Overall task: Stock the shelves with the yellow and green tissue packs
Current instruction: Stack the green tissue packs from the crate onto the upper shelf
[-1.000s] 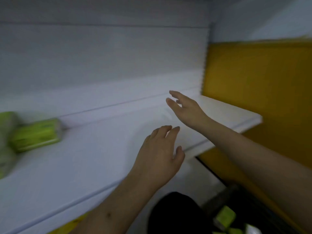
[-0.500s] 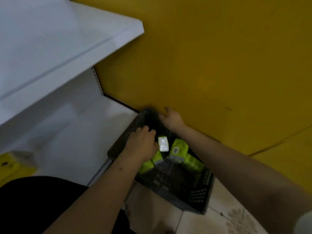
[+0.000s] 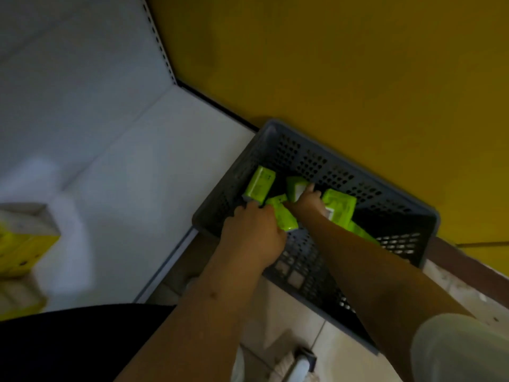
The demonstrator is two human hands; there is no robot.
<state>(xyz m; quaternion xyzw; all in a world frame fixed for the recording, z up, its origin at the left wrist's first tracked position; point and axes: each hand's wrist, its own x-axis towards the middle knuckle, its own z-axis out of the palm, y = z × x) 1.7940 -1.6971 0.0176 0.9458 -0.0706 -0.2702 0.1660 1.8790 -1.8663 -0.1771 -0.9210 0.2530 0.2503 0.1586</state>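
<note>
Both my hands are down in the grey perforated basket (image 3: 344,172) on the tiled floor (image 3: 289,321). My left hand (image 3: 252,235) grips a green tissue pack (image 3: 283,216); my right hand (image 3: 307,202) touches another pack (image 3: 296,186). White bottom shelf (image 3: 137,188) to the left, yellow wall (image 3: 330,64) behind.

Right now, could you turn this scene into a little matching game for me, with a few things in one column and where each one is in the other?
Things:
1. left hand
2. grey basket
3. yellow packs
4. right hand

Places:
A. on the white shelf
B. on the floor by the yellow wall
C. gripping a green pack
D. reaching onto a pack deeper in the basket

Pairs: 1-C, 2-B, 3-A, 4-D
</note>
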